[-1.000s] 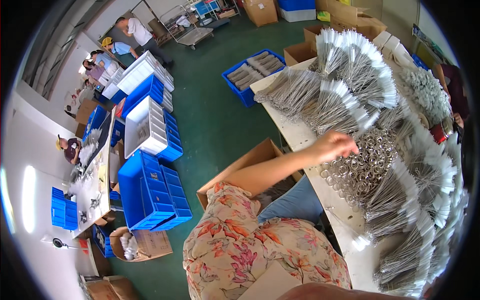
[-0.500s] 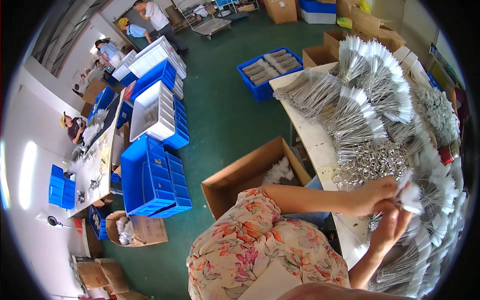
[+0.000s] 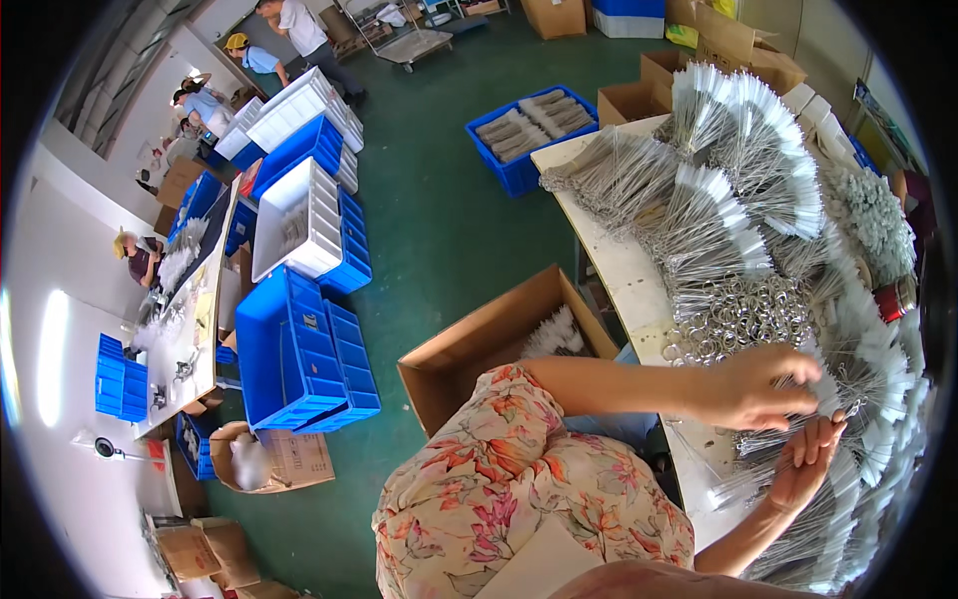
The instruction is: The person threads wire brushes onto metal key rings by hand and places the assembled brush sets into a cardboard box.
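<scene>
My left hand [image 3: 753, 387] is over the table with its fingers bent and apart, slightly blurred, and I see nothing in it. Just below it, the fingers of my right hand [image 3: 803, 464] are closed on a thin wire brush [image 3: 738, 487]. Its pale bristled end points to the lower left, and a small metal loop shows by the fingertips. A pile of metal rings [image 3: 738, 319] lies beyond my left hand. Fanned bundles of wire brushes [image 3: 714, 225] with white bristle ends cover the table, and more brushes [image 3: 813, 529] lie around my right hand.
An open cardboard box [image 3: 439, 369] with white brushes stands left of the table [image 3: 609, 250]. A blue crate [image 3: 519, 180] of bundles sits on the floor. Stacked blue and white bins [image 3: 289, 349] stand at left. Several people [image 3: 299, 30] are far off. A red can [image 3: 895, 299] is at right.
Both hands were together at a white bristle tuft; now they are apart. The left hand has opened and drawn back slightly, while the right has turned and holds a wire brush.
</scene>
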`<state>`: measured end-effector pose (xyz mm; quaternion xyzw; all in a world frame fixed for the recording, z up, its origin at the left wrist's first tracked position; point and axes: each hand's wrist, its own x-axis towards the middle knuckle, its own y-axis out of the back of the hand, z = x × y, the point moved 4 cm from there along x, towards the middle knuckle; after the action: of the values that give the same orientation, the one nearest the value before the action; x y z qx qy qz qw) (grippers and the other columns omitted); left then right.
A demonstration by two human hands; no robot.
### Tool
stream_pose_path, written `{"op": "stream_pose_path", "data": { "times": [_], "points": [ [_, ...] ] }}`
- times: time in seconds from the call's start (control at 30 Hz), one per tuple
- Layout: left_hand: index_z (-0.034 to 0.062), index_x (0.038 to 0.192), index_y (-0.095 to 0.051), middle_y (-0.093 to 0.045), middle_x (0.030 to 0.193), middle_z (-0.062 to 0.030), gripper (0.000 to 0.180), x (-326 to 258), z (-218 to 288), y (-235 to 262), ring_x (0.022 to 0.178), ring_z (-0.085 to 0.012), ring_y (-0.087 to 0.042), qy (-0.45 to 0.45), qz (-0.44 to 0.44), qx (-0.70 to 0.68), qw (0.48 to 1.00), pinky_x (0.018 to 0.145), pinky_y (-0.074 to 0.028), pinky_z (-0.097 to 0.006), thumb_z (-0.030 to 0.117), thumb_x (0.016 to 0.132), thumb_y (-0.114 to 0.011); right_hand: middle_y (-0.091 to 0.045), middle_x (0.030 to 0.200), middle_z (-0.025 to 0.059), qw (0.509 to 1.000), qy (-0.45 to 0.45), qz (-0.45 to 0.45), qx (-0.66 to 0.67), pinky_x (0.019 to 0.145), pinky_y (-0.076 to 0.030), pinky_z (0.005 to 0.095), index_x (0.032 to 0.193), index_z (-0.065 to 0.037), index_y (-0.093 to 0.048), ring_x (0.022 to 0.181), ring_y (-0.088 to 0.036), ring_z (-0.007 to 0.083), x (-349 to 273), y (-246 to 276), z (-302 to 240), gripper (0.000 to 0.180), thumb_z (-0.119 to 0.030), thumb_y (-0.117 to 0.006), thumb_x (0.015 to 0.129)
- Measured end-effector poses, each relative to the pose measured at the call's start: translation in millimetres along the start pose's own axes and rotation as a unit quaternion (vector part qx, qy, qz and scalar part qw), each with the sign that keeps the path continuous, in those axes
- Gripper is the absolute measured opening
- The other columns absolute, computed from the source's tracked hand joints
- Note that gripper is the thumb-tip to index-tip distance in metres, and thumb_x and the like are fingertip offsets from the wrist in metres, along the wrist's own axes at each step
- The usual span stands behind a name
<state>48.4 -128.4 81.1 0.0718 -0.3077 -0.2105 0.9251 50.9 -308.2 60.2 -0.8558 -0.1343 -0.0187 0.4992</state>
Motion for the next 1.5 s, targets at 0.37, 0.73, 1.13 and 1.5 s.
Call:
{"op": "stream_pose_path", "data": {
  "times": [0.37, 0.73, 1.13, 1.5],
  "points": [
    [0.0019, 0.124, -0.042, -0.051, 0.111, -0.0132, 0.069, -8.0, 8.5, -14.1, 0.102, -0.0241, -0.051, -0.052, -0.097, -0.15, 0.983, 0.089, -0.042, -0.037, 0.032, 0.071, -0.072, -0.048, 0.065, -0.0029, 0.874, -0.094, 0.05, -0.474, 0.046, -0.028, 0.0167, 0.089, 0.001, -0.059, 0.053, -0.04, 0.004, -56.7, -25.3, 28.6, 0.015, -0.013, -0.053, 0.089],
    [0.0044, 0.087, -0.062, -0.06, 0.085, -0.0064, 0.03, -29.9, -3.7, -25.7, 0.073, -0.0229, -0.059, -0.217, -0.016, 0.078, 0.973, 0.061, -0.049, -0.031, 0.02, 0.065, -0.076, -0.052, 0.066, -0.0012, 0.88, -0.33, 0.104, -0.326, 0.049, -0.032, 0.0166, 0.085, 0.0, -0.059, 0.057, -0.044, 0.003, -78.8, -12.4, 31.3, 0.025, -0.023, -0.052, 0.091],
    [0.0003, 0.091, -0.06, -0.059, 0.074, -0.0074, 0.013, -100.5, -53.7, -8.9, 0.065, -0.0105, -0.055, 0.143, 0.03, 0.138, 0.98, 0.06, -0.043, -0.024, 0.008, 0.081, -0.059, -0.058, 0.071, 0.0111, 0.15, -0.278, 0.102, -0.943, 0.061, -0.047, 0.0397, 0.072, -0.004, -0.06, 0.068, -0.06, 0.0288, -184.6, 41.4, -53.6, 0.009, -0.01, -0.056, 0.078],
    [-0.0015, 0.08, -0.055, -0.061, 0.095, -0.0143, 0.002, -114.7, -60.2, -7.6, 0.072, -0.0141, -0.061, 0.267, 0.013, -0.031, 0.963, 0.064, -0.051, -0.028, -0.001, 0.081, -0.057, -0.062, 0.087, 0.0078, 0.713, -0.024, 0.04, -0.7, 0.062, -0.047, 0.0287, 0.082, 0.0, -0.064, 0.067, -0.06, 0.0193, -104.2, 4.4, 52.8, 0.007, -0.004, -0.064, 0.076]
  ]
}}
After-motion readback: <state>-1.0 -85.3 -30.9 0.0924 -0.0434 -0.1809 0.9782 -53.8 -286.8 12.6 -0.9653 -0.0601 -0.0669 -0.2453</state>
